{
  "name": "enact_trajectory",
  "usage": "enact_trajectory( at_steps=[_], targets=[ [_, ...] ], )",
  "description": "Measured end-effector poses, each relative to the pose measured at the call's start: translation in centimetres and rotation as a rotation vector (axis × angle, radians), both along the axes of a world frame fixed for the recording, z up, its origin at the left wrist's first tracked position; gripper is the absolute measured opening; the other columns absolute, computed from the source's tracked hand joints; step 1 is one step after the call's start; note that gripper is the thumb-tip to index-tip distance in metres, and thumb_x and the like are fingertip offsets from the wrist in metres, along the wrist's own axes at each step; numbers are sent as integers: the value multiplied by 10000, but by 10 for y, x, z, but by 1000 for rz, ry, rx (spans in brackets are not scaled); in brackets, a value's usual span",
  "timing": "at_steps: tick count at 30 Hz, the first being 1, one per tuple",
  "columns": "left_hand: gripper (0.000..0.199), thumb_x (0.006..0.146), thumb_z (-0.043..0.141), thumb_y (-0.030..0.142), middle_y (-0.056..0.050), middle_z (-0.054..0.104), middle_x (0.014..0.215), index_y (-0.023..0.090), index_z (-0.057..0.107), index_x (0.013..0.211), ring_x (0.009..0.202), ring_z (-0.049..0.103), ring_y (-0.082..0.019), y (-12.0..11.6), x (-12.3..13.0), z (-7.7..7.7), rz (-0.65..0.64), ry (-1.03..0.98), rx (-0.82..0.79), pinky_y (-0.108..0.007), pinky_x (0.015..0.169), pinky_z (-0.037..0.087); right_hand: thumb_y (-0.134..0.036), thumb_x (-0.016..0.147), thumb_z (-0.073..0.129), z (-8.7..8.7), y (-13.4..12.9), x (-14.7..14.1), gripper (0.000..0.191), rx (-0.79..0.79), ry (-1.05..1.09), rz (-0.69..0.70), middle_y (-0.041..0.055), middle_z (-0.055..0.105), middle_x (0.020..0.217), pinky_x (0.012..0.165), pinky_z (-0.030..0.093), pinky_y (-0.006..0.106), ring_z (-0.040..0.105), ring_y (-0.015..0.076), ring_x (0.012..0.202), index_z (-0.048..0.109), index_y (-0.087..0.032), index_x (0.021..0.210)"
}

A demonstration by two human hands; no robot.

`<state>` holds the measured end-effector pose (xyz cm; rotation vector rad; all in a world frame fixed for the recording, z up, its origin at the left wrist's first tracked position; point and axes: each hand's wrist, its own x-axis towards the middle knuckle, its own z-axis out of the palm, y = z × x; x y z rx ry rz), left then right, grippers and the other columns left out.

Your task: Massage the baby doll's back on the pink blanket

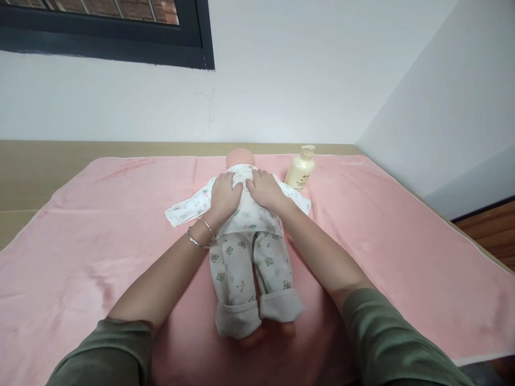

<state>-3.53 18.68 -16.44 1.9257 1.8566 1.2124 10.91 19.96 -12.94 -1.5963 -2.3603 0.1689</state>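
A baby doll lies on a pink sheet, its head toward the wall and its feet toward me. It wears a white printed top and matching trousers with turned-up cuffs. My left hand rests flat on the left side of the doll's upper body, fingers stretched toward its head. On the right side lies my right hand, also flat, its thumb near the left one. Neither hand grips anything. The doll's face is not visible.
The pink sheet covers most of a wooden surface. A cream pump bottle stands by the doll's right-hand sleeve. White walls rise behind and to the right, with a dark window frame at upper left.
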Motion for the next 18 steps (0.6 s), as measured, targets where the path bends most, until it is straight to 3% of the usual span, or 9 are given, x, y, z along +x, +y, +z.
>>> enact_trajectory(
  at_steps=[3,6,13,18],
  targets=[
    [410,888,463,312,-146,714,1280,163,679,1202,1248,621,-314,7,-9,2,-24,-91,-21,-488,1153,454,-306,1044,311,3,-23,-15,605,55,-74,7,322,468,1546,1223,302,534,420,405,1465,395,73,1507],
    [410,901,431,293,-165,715,1266,140,681,1187,1211,633,-318,6,-7,5,-26,-72,-30,-494,1127,468,-306,1042,327,3,-25,-15,613,26,-62,76,306,413,1601,1255,272,511,348,385,1528,375,65,1528],
    [441,871,420,142,-187,646,1379,116,646,1249,1393,514,-353,-14,20,9,-58,159,42,-531,1223,362,-455,1050,294,3,21,15,566,-88,145,2,206,637,1418,1170,402,462,581,331,1322,636,-82,1304],
    [438,884,424,219,-199,687,1307,112,658,1239,1289,591,-352,-5,5,8,-32,73,-18,-531,1168,429,-393,1047,296,7,1,4,607,-37,-6,-8,280,536,1510,1199,355,495,488,377,1425,511,31,1424]
  ],
)
